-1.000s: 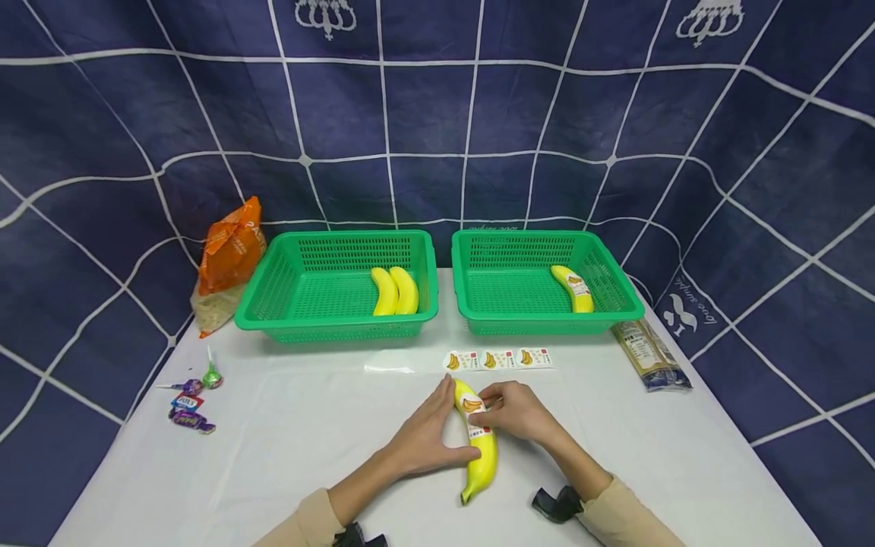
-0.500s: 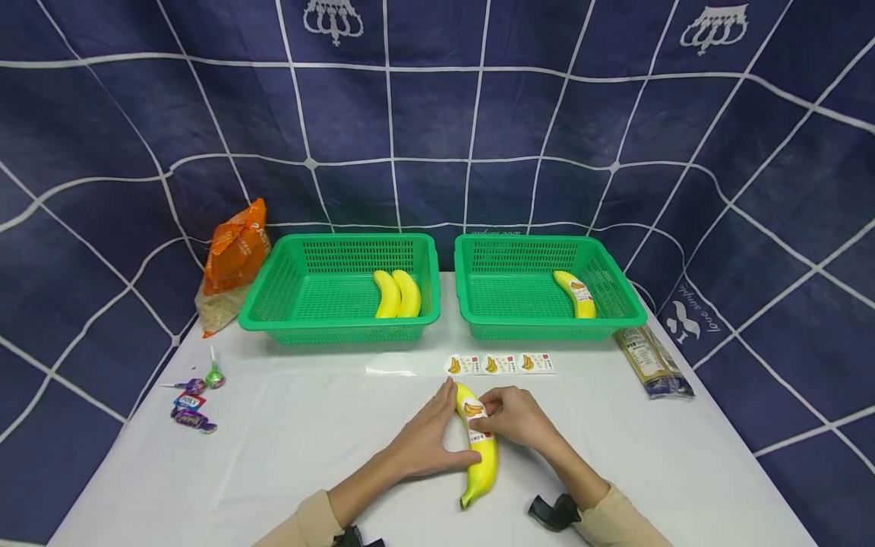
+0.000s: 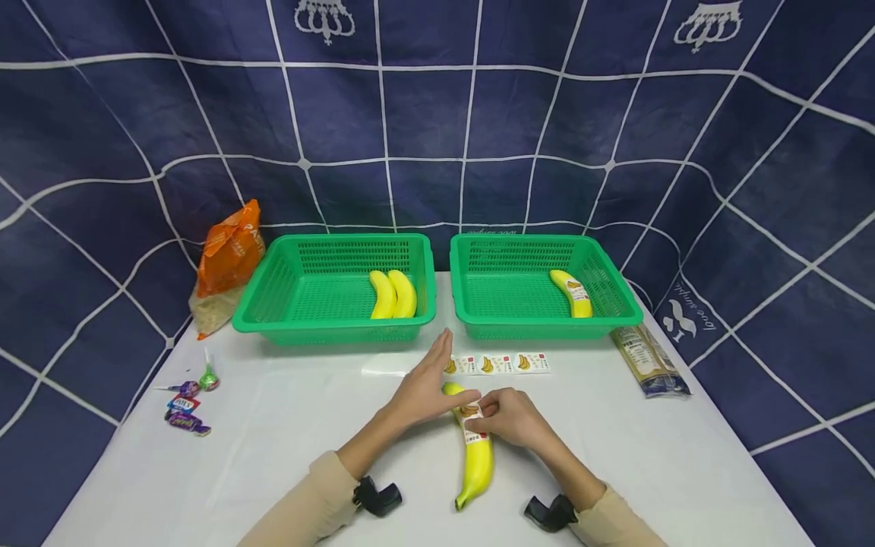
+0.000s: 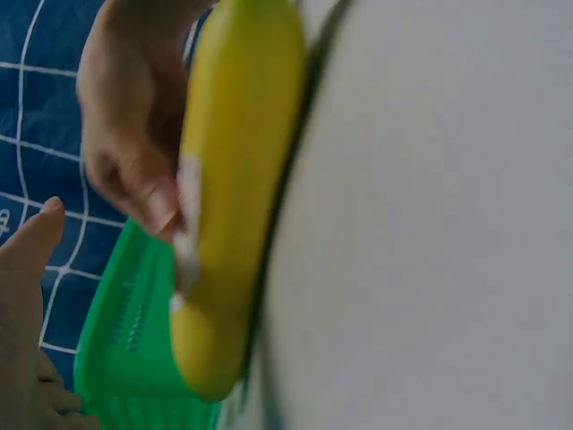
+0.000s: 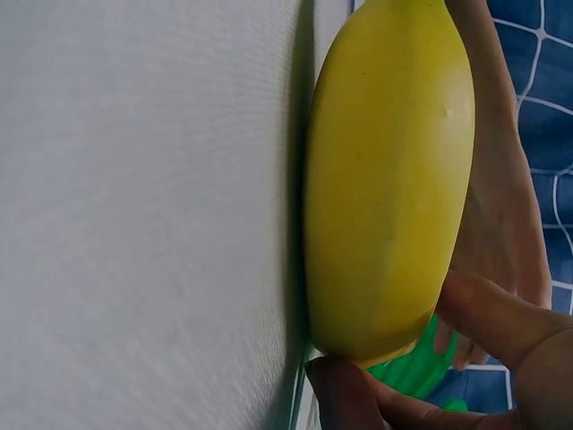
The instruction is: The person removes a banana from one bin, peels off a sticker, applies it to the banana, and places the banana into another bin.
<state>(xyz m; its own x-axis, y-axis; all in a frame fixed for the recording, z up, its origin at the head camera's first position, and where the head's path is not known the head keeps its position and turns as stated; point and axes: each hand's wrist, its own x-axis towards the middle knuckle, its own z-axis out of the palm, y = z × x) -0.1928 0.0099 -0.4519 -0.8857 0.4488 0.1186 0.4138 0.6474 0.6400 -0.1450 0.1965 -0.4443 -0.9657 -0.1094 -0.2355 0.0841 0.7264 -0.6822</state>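
Observation:
A yellow banana (image 3: 473, 454) lies on the white table (image 3: 307, 425) in front of me, with a white label (image 3: 474, 424) across its upper part. My right hand (image 3: 507, 416) holds the banana from the right, fingertips curled onto the label. My left hand (image 3: 429, 386) hovers at the banana's far end with straight fingers pointing toward the baskets and its thumb reaching over the fruit. The left wrist view shows the banana (image 4: 235, 179) with the right hand's fingers (image 4: 125, 161) on it. The right wrist view shows the banana (image 5: 389, 179) close up against the table.
A strip of banana stickers (image 3: 497, 364) lies just beyond the hands. Behind it a left green basket (image 3: 328, 329) holds two bananas (image 3: 393, 294) and a right green basket (image 3: 547, 327) holds one labelled banana (image 3: 573, 293). An orange bag (image 3: 229, 249), candies (image 3: 186, 403) and a packet (image 3: 646, 358) line the table's sides.
My left hand has let go of the banana's left side, lifted and stretched forward toward the sticker strip. The right hand stays on the label; the banana has barely moved.

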